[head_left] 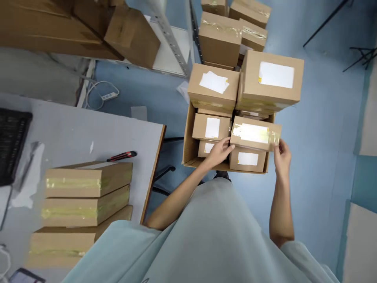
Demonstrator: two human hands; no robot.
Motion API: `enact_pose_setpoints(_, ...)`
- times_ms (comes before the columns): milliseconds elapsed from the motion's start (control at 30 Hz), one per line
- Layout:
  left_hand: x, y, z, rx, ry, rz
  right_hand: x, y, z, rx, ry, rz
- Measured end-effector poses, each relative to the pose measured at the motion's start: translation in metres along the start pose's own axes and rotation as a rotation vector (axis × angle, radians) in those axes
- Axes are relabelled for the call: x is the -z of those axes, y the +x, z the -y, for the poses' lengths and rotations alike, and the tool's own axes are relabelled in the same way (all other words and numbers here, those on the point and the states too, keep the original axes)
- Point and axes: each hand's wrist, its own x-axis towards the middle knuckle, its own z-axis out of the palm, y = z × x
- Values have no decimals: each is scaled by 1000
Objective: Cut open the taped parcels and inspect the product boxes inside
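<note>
A flat cardboard box (255,133) with a white label and shiny tape is held between my two hands. My left hand (219,152) grips its left end, and my right hand (282,157) has its fingers at the right end. The box is over a large open carton (188,135) on the floor, which holds several smaller labelled boxes. Just left of the held box is a labelled box (198,125), and below it another one (247,165) stands in the carton. Two bigger boxes, one on the left (213,98) and one on the right (272,57), rise at its far side.
Three taped boxes (73,188) are stacked on the grey table (144,145) at the left, beside a red and black cutter (121,156) and a keyboard (13,145). A metal shelf (171,39) and more boxes (220,37) stand beyond the carton.
</note>
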Motion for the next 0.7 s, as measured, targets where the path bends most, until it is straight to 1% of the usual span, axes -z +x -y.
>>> enact_pose_setpoints(67, 15, -47, -9, -33, 13, -115, 5, -40, 30, -14, -26, 14)
enact_pose_setpoints(133, 32, -90, -16, -58, 83, -268, -2, -73, 56, -18, -39, 109)
enact_pose_setpoints(167, 43, -110, -19, -70, 136, -348, -9, -87, 67, -23, -45, 162)
enact_pose_setpoints(233, 71, -151, -21, -90, 250, -506, -34, -112, 85, -29, -65, 275)
enact_pose_setpoints(300, 108, -198, -20, -95, 342, -649, -69, -141, 103, 8, -76, 431)
enact_pose_setpoints(333, 129, -224, -18, -95, 377, -716, -90, -159, 112, 49, -60, 537)
enact_pose_setpoints(400, 174, -284, -13, -95, 422, -847, -131, -203, 131, 144, 15, 789)
enact_pose_setpoints(467, 218, -348, -6, -99, 438, -994, -171, -256, 151, 216, 101, 1000)
enact_pose_setpoints(533, 263, -411, 3, -100, 433, -1144, -209, -314, 172, 255, 152, 1135)
enact_pose_setpoints(600, 309, -467, 16, -88, 415, -1270, -247, -371, 190, 283, 188, 1222)
enact_pose_setpoints(667, 356, -513, 34, -55, 382, -1360, -287, -425, 205, 302, 230, 1313)
enact_pose_setpoints(700, 379, -531, 44, -39, 360, -1387, -306, -449, 210, 307, 252, 1345)
